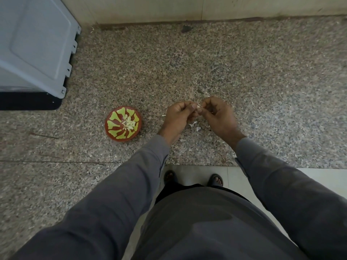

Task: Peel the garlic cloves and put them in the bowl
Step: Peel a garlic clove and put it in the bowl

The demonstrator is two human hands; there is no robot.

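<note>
A small red bowl (112,126) with a yellow-green pattern sits on the speckled granite counter, with several pale peeled garlic cloves (129,124) in its middle. To its right, my left hand (178,115) and my right hand (218,115) meet above the counter. Both pinch one small white garlic clove (198,106) between their fingertips; most of the clove is hidden by the fingers. Bits of white garlic skin (195,126) lie on the counter just under the hands.
A grey plastic appliance (35,47) with a black base stands at the back left. A tiled wall (206,8) runs along the counter's far edge. The counter's front edge (197,164) lies near my body, with the floor and my sandalled feet below.
</note>
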